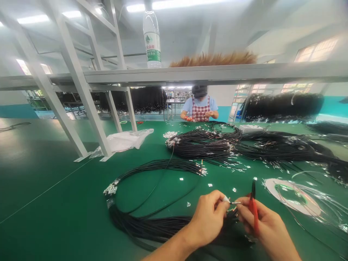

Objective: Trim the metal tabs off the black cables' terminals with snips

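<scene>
My left hand (pixel 208 217) is closed, thumb and fingers pinching a thin black cable end (pixel 233 203) with a white piece at the fingertips. Facing it, my right hand (pixel 265 226) also has closed fingers. Across that palm lies a pair of red-handled cutters (pixel 254 212), dark tip upward. The right fingertips touch the pale end of the wire, close to the left ones. Beneath both hands runs a coiled bundle of black cables (pixel 152 226); its taped, light-coloured connector ends (pixel 111 187) lie to the left. My hands hide part of the bundle.
Larger black cable bundles (pixel 206 143) lie farther back and right. A pale disc (pixel 295 197) with thin wires sits at right. Shelf legs (pixel 81 83) and a plastic bag (pixel 127 139) stand left. A bottle (pixel 152 43) tops the shelf. A co-worker (pixel 200 107) sits opposite.
</scene>
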### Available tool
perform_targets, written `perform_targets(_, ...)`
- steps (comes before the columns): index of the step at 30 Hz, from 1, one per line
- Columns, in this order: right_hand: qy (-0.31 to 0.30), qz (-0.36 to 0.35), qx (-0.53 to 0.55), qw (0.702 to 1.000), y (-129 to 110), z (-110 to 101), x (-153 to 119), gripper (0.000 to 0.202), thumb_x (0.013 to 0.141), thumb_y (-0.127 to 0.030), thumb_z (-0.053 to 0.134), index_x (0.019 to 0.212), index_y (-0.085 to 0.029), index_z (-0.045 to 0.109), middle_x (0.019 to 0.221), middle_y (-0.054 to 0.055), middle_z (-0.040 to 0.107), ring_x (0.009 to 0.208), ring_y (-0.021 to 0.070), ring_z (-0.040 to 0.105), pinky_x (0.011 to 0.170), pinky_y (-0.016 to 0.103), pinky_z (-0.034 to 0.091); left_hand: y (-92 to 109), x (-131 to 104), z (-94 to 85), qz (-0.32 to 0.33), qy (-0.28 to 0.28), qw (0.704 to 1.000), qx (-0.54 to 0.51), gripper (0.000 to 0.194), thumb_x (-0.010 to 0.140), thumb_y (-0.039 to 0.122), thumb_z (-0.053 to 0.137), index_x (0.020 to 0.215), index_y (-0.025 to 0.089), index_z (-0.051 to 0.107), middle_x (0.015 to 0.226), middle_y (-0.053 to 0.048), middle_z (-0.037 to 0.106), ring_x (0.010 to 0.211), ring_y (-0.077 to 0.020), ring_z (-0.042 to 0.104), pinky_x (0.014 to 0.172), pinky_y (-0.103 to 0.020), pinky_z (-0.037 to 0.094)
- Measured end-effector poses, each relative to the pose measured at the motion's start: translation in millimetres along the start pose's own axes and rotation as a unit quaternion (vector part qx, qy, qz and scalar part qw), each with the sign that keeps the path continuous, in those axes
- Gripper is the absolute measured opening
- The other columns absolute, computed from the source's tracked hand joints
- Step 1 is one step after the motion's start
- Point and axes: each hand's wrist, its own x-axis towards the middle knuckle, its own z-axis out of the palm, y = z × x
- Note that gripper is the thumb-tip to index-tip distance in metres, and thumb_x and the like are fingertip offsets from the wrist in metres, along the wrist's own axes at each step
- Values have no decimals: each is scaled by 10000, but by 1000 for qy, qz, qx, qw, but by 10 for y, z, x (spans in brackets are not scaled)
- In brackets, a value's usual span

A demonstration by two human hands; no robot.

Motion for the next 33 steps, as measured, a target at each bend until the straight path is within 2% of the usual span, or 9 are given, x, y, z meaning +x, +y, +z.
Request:
perform_targets(4,35,-22,-8,999,-48,73,-51,335,639,-491,666,759,-196,563,446,-74,484,372,86,384,372,208,266,-27,6,8,-1,2,1000,-3,186,843,269,454,700,175,527,578,42,480,548,-92,404,533,-216,295)
perform_targets(10,20,-7,-31,999,58,42,24,331,646,-495,641,760,-198,549,458,-68,491,369,88,383,381,213,269,-24,55,-38,-1,37,999,-28,225,851,294,439,663,179,483,569,43,457,557,-97,407,553,-225,306)
perform_targets(14,-15,-18,-91,996,93,0,41,359,680,-562,604,710,-207,557,482,-57,465,402,102,378,394,227,271,-6,103,-85,-19,60,995,-74,219,843,296,456,661,176,471,559,42,451,554,-93,401,559,-225,310)
perform_targets(17,-12,-58,-169,984,72,-2,7,415,721,-616,529,631,-212,553,484,-58,377,454,117,328,424,245,260,-18,119,-100,-25,57,993,-104,165,838,298,475,747,166,514,557,44,470,536,-87,394,542,-222,301)
perform_targets(19,-11,-80,-231,970,78,-19,9,449,736,-635,485,562,-221,487,493,-53,343,483,127,311,444,253,255,-35,125,-104,-31,53,990,-129,137,834,287,482,816,162,535,549,49,474,513,-80,368,520,-217,279)
perform_targets(22,-68,-76,-314,944,127,-81,69,479,748,-653,446,530,-235,364,506,-50,327,505,132,308,467,254,251,-56,132,-108,-47,44,984,-164,127,819,270,498,858,159,546,548,50,478,502,-73,349,495,-212,242)
perform_targets(26,-151,-56,-359,919,185,-158,152,484,776,-672,381,569,-235,366,520,-45,342,510,135,322,471,254,252,-59,129,-106,-60,21,980,-190,147,805,285,521,865,154,552,555,46,486,486,-65,317,474,-219,200)
perform_targets(29,-169,-52,-369,912,201,-173,162,473,784,-662,380,584,-234,371,533,-43,343,512,135,337,465,250,257,-49,121,-103,-62,15,979,-196,153,798,281,530,873,150,557,556,44,490,489,-64,322,479,-223,207)
perform_targets(33,-156,-65,-378,910,212,-159,163,474,790,-658,364,585,-232,388,533,-41,348,499,137,369,460,249,270,-39,117,-98,-54,-5,978,-201,159,795,291,541,869,151,556,546,49,486,471,-63,307,470,-230,202)
